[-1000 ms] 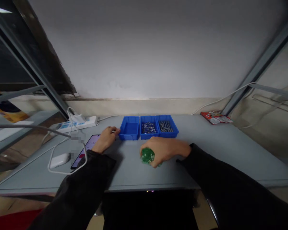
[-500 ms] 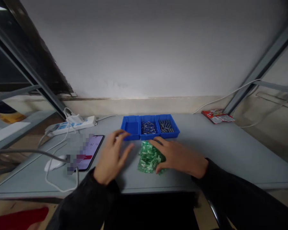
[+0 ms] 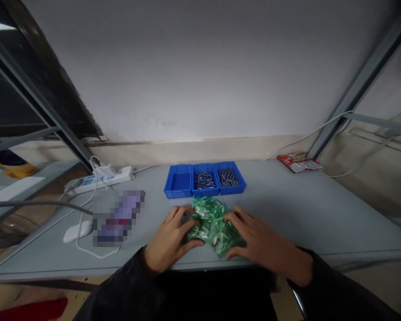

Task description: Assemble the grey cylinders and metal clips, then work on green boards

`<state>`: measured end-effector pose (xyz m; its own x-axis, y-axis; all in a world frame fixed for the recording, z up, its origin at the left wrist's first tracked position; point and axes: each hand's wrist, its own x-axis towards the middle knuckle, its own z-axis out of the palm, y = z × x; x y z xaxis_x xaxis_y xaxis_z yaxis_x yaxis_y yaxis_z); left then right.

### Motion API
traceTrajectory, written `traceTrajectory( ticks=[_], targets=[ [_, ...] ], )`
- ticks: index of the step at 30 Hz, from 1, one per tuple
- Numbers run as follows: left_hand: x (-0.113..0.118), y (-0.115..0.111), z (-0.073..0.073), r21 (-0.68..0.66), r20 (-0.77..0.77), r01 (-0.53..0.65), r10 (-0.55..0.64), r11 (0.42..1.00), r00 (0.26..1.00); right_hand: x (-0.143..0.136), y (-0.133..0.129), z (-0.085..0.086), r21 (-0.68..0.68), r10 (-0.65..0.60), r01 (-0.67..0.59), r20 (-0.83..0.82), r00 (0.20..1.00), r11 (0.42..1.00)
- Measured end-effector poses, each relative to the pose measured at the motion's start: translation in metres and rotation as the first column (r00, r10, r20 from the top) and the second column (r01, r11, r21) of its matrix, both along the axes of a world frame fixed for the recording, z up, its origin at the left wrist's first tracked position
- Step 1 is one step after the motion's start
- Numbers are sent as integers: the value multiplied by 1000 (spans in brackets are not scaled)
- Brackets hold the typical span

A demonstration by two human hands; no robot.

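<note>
A crinkled green plastic bag point(image 3: 211, 211) with shiny small pieces inside lies on the table between my hands. My left hand point(image 3: 172, 238) grips its left side with curled fingers. My right hand point(image 3: 259, 238) is curled over the right side, thumb near the front edge. Just behind the bag stand three joined blue bins. The left bin point(image 3: 180, 182) shows a bare floor. Thin silver metal pins point(image 3: 204, 180) fill the middle one, and thicker grey metal cylinders point(image 3: 227, 177) lie in the right one.
To the left lie a phone point(image 3: 122, 218), blurred out, a white earbud case point(image 3: 77, 231), loose white cables and a power strip point(image 3: 103, 179). A red packet point(image 3: 299, 162) rests at the back right. Metal frame posts rise on both sides, before the wall.
My left hand has moved right from above the table onto the bag. My right hand has shifted slightly right, and the bag looks more spread out.
</note>
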<state>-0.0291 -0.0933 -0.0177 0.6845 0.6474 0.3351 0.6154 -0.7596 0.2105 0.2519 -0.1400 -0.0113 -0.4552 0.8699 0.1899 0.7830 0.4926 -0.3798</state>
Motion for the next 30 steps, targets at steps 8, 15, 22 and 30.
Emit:
traceTrajectory(
  ticks=[8,15,22,30],
  targets=[
    [-18,-8,1,24,-73,55,-53,998,996,-26,15,-5,231,171,-187,86,981,955],
    [-15,-3,15,-34,125,-51,54,998,991,-17,53,22,274,207,-99,-398,894,957],
    [21,71,56,-200,690,-17,154,980,707,-20,137,57,-74,5,-128,-846,533,989],
    [40,119,38,-158,692,-38,138,987,708,-39,144,14,308,172,60,-671,722,949]
  ],
)
